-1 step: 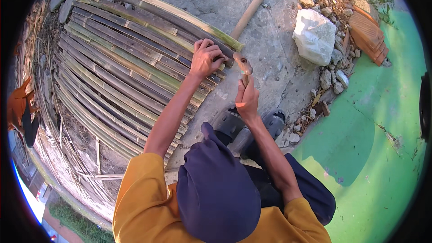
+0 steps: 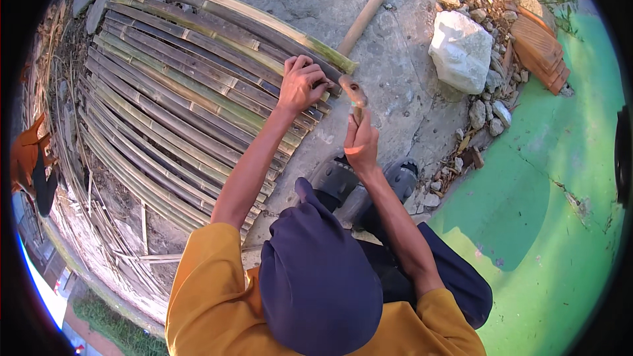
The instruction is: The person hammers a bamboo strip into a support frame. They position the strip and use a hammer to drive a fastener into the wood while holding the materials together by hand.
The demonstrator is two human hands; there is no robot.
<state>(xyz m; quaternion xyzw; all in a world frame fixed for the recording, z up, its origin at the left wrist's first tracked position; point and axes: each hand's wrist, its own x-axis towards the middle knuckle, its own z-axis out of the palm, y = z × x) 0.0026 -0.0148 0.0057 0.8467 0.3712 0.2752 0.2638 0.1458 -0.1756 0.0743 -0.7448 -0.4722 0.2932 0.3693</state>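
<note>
"Looking down, where do we have our hands?"

"Our left hand (image 2: 304, 84) rests on the bamboo slats (image 2: 168, 100), near their right-hand ends, its fingers curled inward. We cannot tell whether they pinch anything small."

"And our right hand (image 2: 362, 145)?"

"Wrapped round the handle of a hammer (image 2: 354, 91), which we hold with its head up, close beside the left hand's fingertips (whether it touches the slat end, we can't make out)."

"How do the slats lie?"

"Side by side in a broad mat to our left, dark ones mixed with greenish ones."

"What else is around us?"

"A pole (image 2: 374, 10) beyond the slats, a big white rock (image 2: 460, 53) to our right, and stacked orange roof tiles (image 2: 537, 53) past it."
</note>
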